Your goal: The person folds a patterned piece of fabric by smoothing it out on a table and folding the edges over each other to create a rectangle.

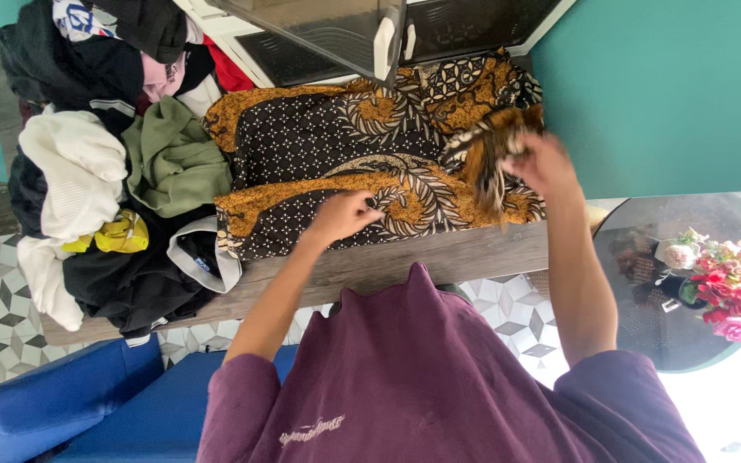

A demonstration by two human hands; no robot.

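Item: black-and-ochre batik garment (336, 146), spread flat on the wooden surface (439, 257). Left hand (343, 214) lay on the garment's near edge, fingers curled and pressing the cloth, its grip unclear. Right hand (542, 163) was closed around a bunched corner of the garment, lifted off the surface. Beside the garment: a heap of clothes (105, 171), white, green, black.

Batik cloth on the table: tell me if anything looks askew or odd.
The batik cloth lies mostly flat, but its right end is bunched in the right hand; the left hand rests on its near edge. Beside it, the clothes pile spills over the table edge.
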